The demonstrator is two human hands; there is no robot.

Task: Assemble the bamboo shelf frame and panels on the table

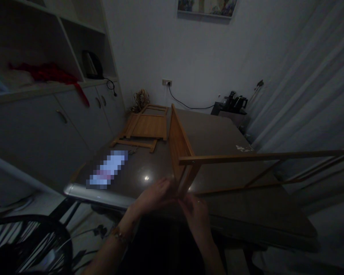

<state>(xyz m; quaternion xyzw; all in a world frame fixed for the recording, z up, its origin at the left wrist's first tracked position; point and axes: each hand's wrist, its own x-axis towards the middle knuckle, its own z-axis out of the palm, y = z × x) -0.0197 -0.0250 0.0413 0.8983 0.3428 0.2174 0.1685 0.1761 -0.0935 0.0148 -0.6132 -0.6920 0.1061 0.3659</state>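
A wooden chair frame lies on its side on the dark table, its seat panel upright and a long rail reaching right. My left hand and my right hand meet at the lower end of a leg near the table's front edge. Both have fingers curled around that leg end; dim light hides what else they may hold. A second flat wooden frame lies at the table's far left.
A blurred paper lies on the table's left side. Cupboards and shelves with a red cloth and a kettle line the left wall. A black chair stands at lower left. Curtains hang at the right.
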